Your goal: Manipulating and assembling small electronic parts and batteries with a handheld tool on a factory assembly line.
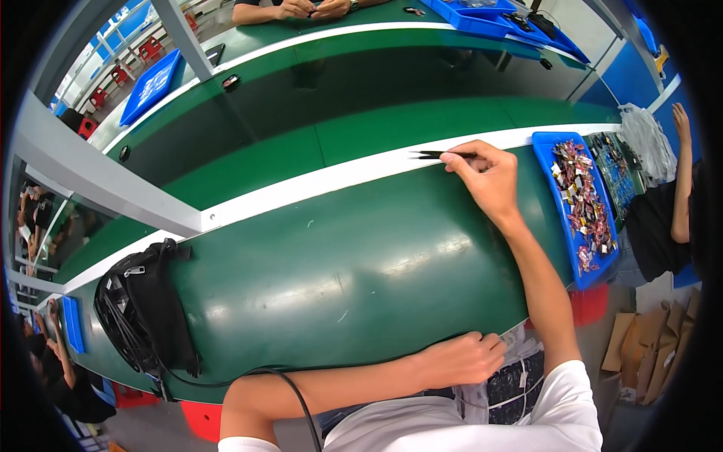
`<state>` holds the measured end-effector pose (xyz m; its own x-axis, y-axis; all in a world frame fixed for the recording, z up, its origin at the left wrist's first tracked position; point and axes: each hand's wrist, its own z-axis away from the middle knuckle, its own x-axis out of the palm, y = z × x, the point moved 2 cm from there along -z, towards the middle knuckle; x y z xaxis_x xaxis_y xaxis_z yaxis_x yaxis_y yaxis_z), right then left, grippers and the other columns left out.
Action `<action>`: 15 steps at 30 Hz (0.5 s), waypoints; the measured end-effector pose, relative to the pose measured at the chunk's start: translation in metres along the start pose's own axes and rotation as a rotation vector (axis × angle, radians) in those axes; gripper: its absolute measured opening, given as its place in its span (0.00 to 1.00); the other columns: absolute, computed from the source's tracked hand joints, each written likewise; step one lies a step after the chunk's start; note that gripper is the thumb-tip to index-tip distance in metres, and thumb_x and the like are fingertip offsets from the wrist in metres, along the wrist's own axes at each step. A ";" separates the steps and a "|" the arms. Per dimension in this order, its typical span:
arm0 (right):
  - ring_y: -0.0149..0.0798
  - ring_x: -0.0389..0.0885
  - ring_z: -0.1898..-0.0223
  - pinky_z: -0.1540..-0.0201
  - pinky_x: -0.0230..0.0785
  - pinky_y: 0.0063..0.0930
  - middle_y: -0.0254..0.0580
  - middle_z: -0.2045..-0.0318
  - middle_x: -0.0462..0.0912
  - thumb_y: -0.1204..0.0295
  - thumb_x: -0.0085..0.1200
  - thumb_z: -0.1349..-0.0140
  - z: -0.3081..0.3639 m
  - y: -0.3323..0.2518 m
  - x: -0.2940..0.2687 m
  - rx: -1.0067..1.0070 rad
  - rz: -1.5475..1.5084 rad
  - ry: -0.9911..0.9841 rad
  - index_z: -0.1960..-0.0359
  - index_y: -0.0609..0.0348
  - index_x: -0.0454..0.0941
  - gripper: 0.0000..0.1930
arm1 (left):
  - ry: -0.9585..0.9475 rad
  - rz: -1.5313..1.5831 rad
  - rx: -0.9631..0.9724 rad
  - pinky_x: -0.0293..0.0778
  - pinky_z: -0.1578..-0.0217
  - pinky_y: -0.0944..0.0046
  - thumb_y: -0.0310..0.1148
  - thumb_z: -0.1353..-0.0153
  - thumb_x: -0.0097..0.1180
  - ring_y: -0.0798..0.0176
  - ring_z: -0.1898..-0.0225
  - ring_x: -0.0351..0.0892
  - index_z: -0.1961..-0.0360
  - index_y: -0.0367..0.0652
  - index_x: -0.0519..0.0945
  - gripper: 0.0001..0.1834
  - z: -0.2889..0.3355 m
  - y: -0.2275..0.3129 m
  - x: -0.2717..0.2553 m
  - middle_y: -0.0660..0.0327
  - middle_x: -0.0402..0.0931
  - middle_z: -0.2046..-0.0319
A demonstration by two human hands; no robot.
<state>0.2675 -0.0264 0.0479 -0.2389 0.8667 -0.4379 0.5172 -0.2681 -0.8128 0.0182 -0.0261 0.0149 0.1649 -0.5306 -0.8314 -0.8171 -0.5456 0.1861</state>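
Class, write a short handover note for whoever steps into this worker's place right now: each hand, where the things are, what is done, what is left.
Right hand: stretched out to the far white edge strip of the green workbench, fingers closed on thin black tweezers, tips pointing left.
Left hand: closed, resting at the bench's near edge by a printed bag in the lap; whether it grips anything cannot be seen.
Things: blue plastic tray of small mixed parts to the right of the right hand; black mesh bag with cable on the left.
Done: tweezers in hand.
Left: no part lies on the bench in front yet.
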 end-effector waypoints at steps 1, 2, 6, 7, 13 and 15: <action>0.19 0.81 0.77 0.77 0.62 0.16 0.39 0.76 0.89 0.72 0.72 0.37 -0.001 0.001 -0.001 -0.031 -0.035 0.014 0.63 0.65 0.90 0.08 | 0.012 -0.004 0.004 0.66 0.74 0.70 0.32 0.45 0.60 0.69 0.68 0.73 0.76 0.46 0.72 0.09 0.000 0.000 0.000 0.66 0.67 0.73; 0.18 0.78 0.79 0.78 0.60 0.15 0.39 0.76 0.89 0.72 0.72 0.37 -0.002 0.001 -0.001 -0.062 -0.068 0.027 0.63 0.65 0.89 0.08 | 0.014 -0.004 -0.004 0.66 0.74 0.70 0.32 0.45 0.60 0.69 0.68 0.73 0.76 0.46 0.72 0.09 0.000 -0.001 0.001 0.66 0.67 0.73; 0.16 0.68 0.83 0.82 0.50 0.15 0.32 0.76 0.85 0.69 0.69 0.32 -0.002 -0.010 0.000 0.076 -0.271 -0.046 0.64 0.63 0.87 0.08 | 0.031 -0.028 -0.012 0.65 0.75 0.69 0.33 0.45 0.60 0.69 0.68 0.73 0.76 0.45 0.73 0.08 0.004 0.000 0.004 0.67 0.68 0.72; 0.16 0.68 0.83 0.82 0.50 0.15 0.32 0.76 0.85 0.69 0.69 0.32 -0.003 -0.009 -0.002 0.084 -0.264 -0.064 0.64 0.63 0.87 0.08 | 0.033 -0.038 -0.010 0.64 0.75 0.69 0.33 0.45 0.59 0.69 0.67 0.73 0.76 0.45 0.74 0.08 0.004 0.001 0.004 0.67 0.68 0.72; 0.15 0.62 0.82 0.80 0.46 0.15 0.24 0.81 0.74 0.64 0.61 0.25 0.011 -0.022 0.009 0.137 -0.347 -0.263 0.66 0.57 0.79 0.12 | 0.082 -0.066 -0.031 0.61 0.76 0.69 0.33 0.47 0.61 0.69 0.68 0.73 0.77 0.44 0.79 0.06 0.006 0.004 0.006 0.68 0.69 0.73; 0.16 0.68 0.80 0.78 0.51 0.15 0.24 0.81 0.73 0.67 0.60 0.24 0.028 -0.035 0.026 0.134 -0.375 -0.352 0.62 0.59 0.78 0.10 | 0.078 -0.079 -0.064 0.61 0.76 0.68 0.33 0.47 0.61 0.68 0.68 0.73 0.77 0.44 0.80 0.06 0.008 0.005 0.010 0.68 0.70 0.73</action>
<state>0.2199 -0.0058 0.0543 -0.6605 0.7261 -0.1913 0.2390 -0.0383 -0.9703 0.0116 -0.0286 0.0031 0.2718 -0.5317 -0.8021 -0.7633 -0.6267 0.1568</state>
